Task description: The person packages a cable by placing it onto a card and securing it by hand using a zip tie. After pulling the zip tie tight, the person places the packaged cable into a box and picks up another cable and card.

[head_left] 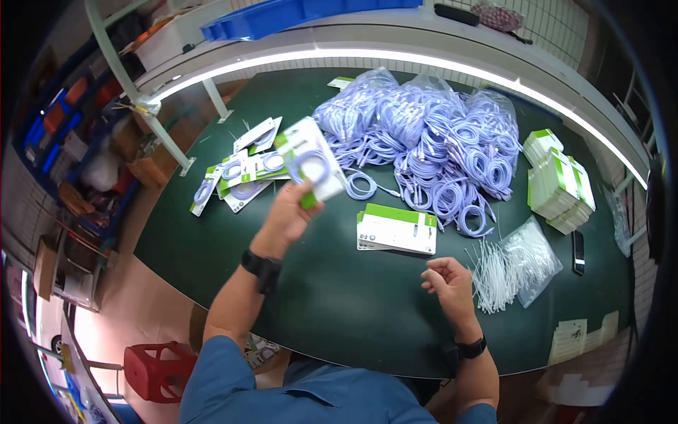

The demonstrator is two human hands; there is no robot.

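Note:
My left hand (pixel 288 218) grips a white and green packaging card (pixel 319 145) by its lower edge, raised over the table. A coiled lilac cable (pixel 311 167) lies against the card's face. Over the right half of the table, my right hand (pixel 449 283) is closed with thumb and fingers curled together; anything between them is too small to make out. Just right of it spreads a heap of white cable ties (pixel 492 277), partly in a clear bag (pixel 535 258). Between my hands and farther back lies a short stack of flat cards (pixel 397 232).
A large pile of coiled lilac cables (pixel 445 141), partly bagged, fills the back middle. Carded cables (pixel 244 173) lie scattered at left. Stacked cards (pixel 561 185) stand at right, near a black object (pixel 578 252). A lit shelf (pixel 332 44) spans the back; a red stool (pixel 159 371) stands lower left.

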